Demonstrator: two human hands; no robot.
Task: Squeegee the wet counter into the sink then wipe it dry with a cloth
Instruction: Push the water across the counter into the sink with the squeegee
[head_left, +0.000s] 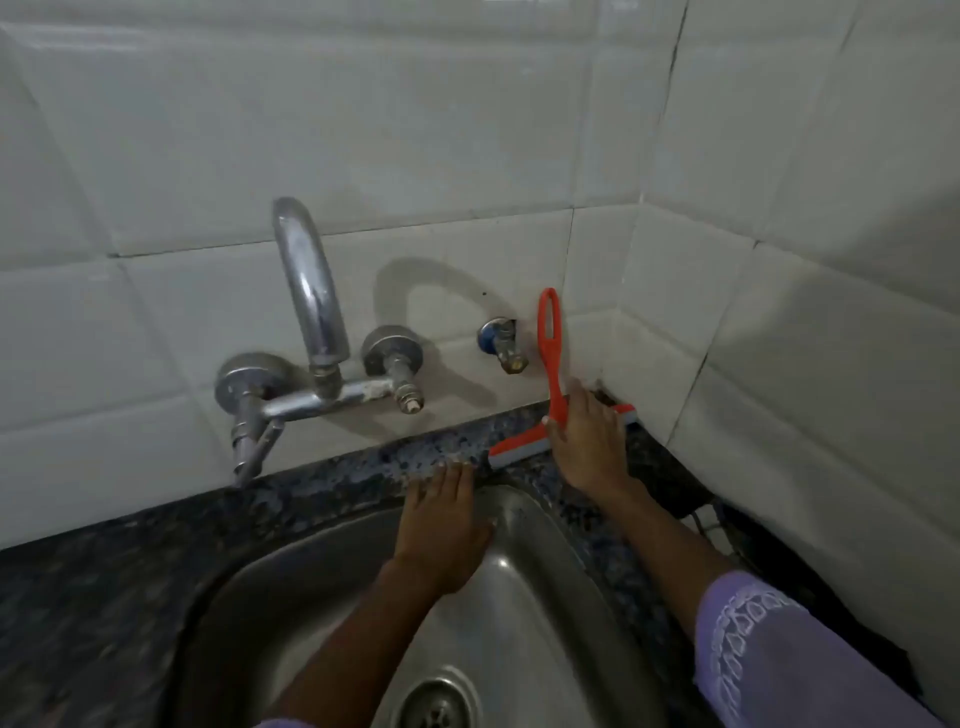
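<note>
An orange squeegee (550, 358) with a grey blade rests on the dark speckled counter (363, 467) in the back right corner, its looped handle pointing up the tiled wall. My right hand (587, 447) grips it at the base of the handle, covering the blade's middle. My left hand (441, 525) lies flat on the back rim of the steel sink (524, 571), fingers together and touching the counter strip, holding nothing. No cloth is in view.
A chrome wall faucet (311, 312) arches over the sink's back left, with a small tap (504, 343) close to the squeegee handle. White tiled walls meet in a corner at the right. The sink drain (436, 706) lies at the bottom.
</note>
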